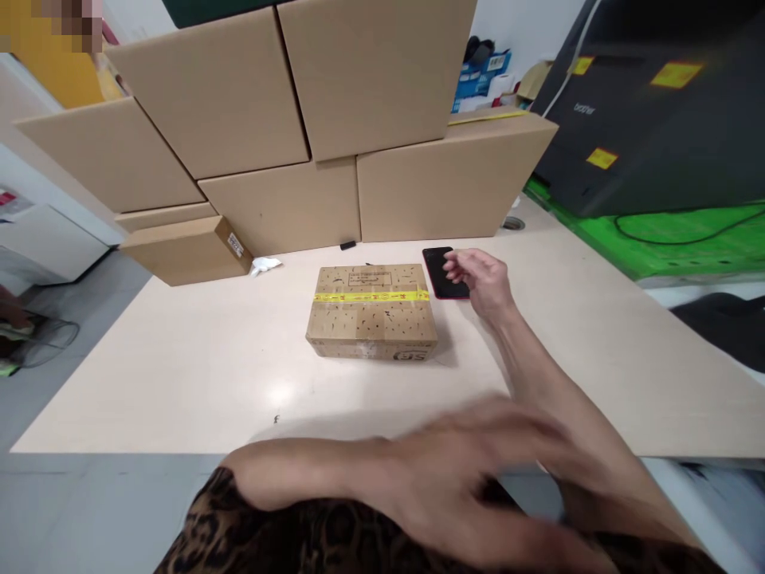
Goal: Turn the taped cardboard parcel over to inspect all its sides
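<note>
My left hand (472,462) reaches across the front of the view, blurred by motion. Its thumb and fingers are spread apart around a gap near my right forearm, and nothing shows in its grasp. Farther forward, my right hand (483,279) hovers by the right side of a black phone (445,275) with a red edge. Its fingers are curled in, with no object visible in them; whether they touch the phone I cannot tell. Left of the phone, a small cardboard box (374,319) sits on the white table (179,375), with yellow printed tape across its top.
Several large cardboard cartons (382,72) are stacked along the table's back. A flat carton (179,247), a crumpled white tissue (264,265) and a small black piece (347,245) lie before them. A dark grey machine (633,112) stands on a green surface (693,239) at right.
</note>
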`<state>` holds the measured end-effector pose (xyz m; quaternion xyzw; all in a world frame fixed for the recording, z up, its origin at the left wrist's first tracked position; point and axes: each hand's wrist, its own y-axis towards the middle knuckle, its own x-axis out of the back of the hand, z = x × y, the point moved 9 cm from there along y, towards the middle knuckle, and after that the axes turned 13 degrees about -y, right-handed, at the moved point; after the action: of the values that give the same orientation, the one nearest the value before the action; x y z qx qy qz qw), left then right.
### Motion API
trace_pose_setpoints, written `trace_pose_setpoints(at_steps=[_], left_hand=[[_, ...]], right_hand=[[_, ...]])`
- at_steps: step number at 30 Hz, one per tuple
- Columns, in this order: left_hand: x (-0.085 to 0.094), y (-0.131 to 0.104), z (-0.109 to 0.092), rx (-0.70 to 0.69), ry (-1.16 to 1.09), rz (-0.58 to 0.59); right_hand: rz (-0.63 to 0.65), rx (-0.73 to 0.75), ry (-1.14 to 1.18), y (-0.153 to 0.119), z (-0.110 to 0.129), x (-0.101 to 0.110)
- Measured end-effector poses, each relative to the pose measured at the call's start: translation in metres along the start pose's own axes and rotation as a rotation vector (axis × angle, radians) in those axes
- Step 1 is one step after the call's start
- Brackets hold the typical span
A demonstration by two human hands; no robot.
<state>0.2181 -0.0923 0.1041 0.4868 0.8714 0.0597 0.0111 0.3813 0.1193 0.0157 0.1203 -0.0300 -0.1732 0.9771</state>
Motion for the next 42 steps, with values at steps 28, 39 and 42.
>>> trace_pose_setpoints(at_steps=[28, 39, 42], left_hand=[[0.246, -0.085, 0.062, -0.225, -0.219, -1.044], [0.251, -0.107, 0.074, -0.309, -0.284, -1.110], [0.248, -0.105, 0.073, -0.324, -0.309, -1.060]], right_hand=[[0.130, 0.024, 0.128, -0.038, 0.025, -0.042], [0.182, 0.008, 0.126, -0.045, 0.026, -0.043], [0.204, 0.030, 0.100, -0.048, 0.032, -0.041]])
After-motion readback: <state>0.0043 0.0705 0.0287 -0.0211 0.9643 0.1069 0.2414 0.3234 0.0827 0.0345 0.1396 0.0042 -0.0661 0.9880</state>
